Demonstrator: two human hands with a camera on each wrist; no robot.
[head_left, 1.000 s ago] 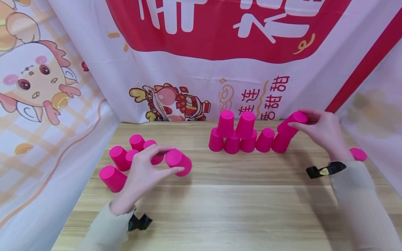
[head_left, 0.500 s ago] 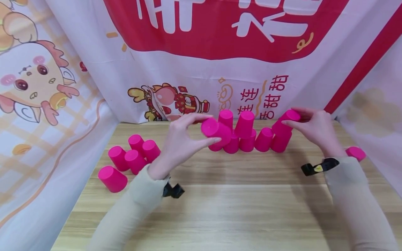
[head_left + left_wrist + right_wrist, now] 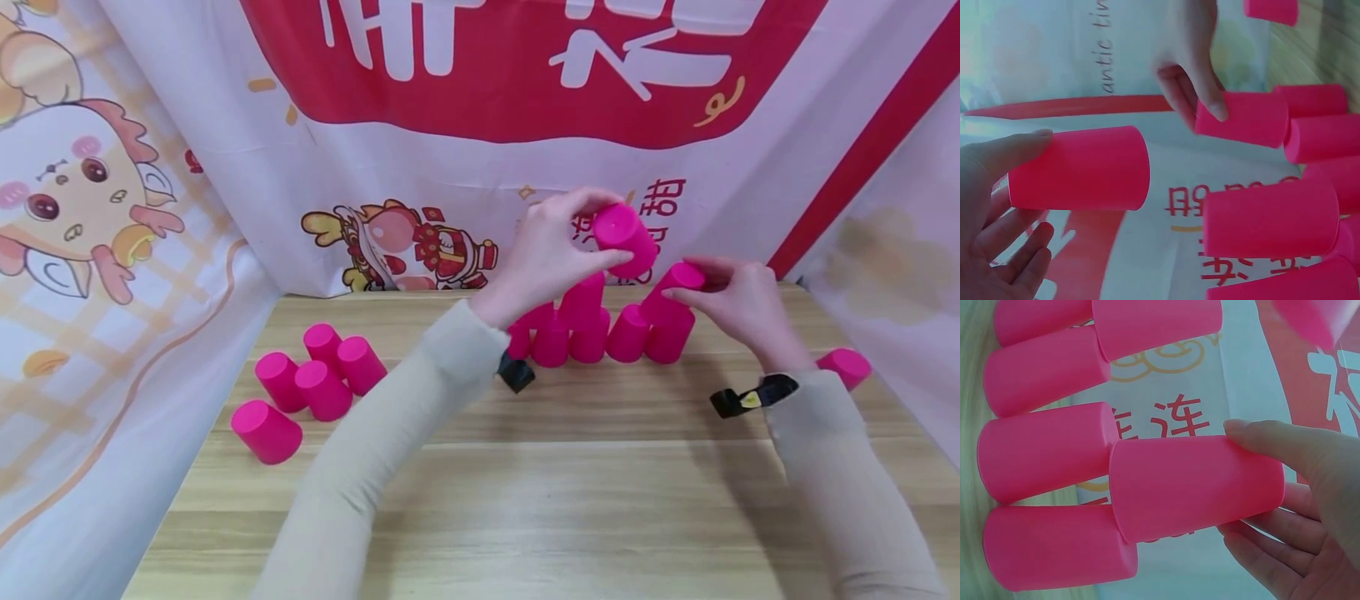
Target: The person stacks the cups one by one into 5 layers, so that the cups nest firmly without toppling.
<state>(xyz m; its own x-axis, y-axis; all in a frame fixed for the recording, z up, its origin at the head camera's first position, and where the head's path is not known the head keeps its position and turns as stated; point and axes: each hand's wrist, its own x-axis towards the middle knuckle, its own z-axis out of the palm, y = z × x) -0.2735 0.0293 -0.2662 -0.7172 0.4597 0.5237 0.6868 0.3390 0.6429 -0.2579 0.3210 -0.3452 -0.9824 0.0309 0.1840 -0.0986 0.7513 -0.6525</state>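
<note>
My left hand (image 3: 551, 254) pinches a pink plastic cup (image 3: 626, 240), mouth down, raised above the row of cups. In the left wrist view that cup (image 3: 1082, 169) is clear of the stacked ones. At the right end of the row my right hand (image 3: 738, 304) holds another pink cup (image 3: 1197, 487) by its upper end. Its rim sits across the tops of two bottom-row cups (image 3: 1060, 547). Left of it a second-level cup (image 3: 582, 302) stands on the bottom row, with one more beside it partly hidden behind my left hand and wrist.
Several upside-down pink cups (image 3: 324, 390) stand in a loose group at the left of the wooden table (image 3: 570, 500). A single pink cup (image 3: 846, 367) is at the right, beside my right forearm. Printed cloth (image 3: 420, 167) hangs behind the row.
My left hand has carried its cup from beside the left group, rightward and up over the row. My right hand has stayed at its cup on the right end.
</note>
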